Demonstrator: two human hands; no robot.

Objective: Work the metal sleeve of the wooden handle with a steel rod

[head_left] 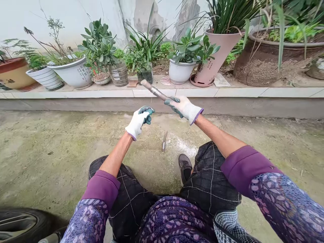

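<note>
My right hand (181,107), in a white glove with a dark green palm, is wrapped round a wooden stick (160,95). The stick tilts up to the left, and thin silvery wire (155,90) is wound in close turns near its far end. A fine strand hangs from these turns toward my left hand (142,119). That hand wears a matching glove and is closed in a pinch, lower and to the left of the stick. The strand is barely visible where it meets the fingers. On the ground between my feet lies a short, slim brown tool or stick (164,141) with a pale patch.
A tiled ledge (154,92) crosses ahead, lined with potted plants, including a white pot (182,71) and a tall pink pot (215,57). White powder or shavings (186,146) lie by my shoe (185,165). A car wheel (22,224) stands at the lower left.
</note>
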